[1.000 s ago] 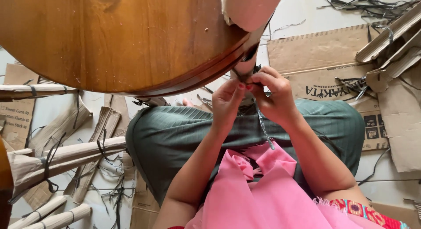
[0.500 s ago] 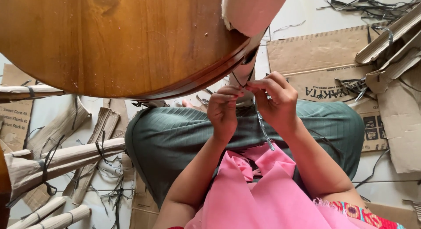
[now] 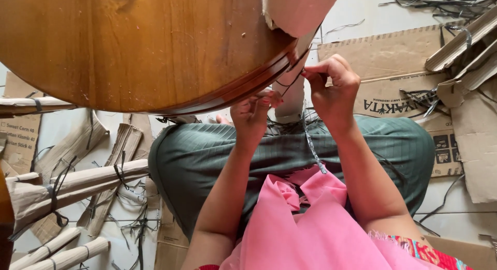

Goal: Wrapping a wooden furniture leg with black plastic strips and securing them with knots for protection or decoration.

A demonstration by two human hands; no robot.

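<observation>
Head view: round wooden tabletop (image 3: 129,47) fills the upper left, seen from above its rim. Right hand (image 3: 334,86) raised just beside the rim's lower right edge, fingers curled, thumb and forefinger pinched shut on a thin dark strap (image 3: 290,84) that runs along the edge of the tabletop. Left hand (image 3: 253,112) lower, directly under the rim, fingers bent in and closed on the same strap's loose strands. A pale wrapped leg (image 3: 292,96) stands between the two hands, touching the tabletop's underside. A second thin strap end (image 3: 313,146) hangs down from the right hand over the green trousers (image 3: 207,156). Both forearms angle up from the pink cloth (image 3: 310,223) toward the rim. Flattened cardboard sheet (image 3: 393,73) lies on the floor right of the tabletop; paper-wrapped legs (image 3: 77,182) lie below it to the left. No containers seen.
</observation>
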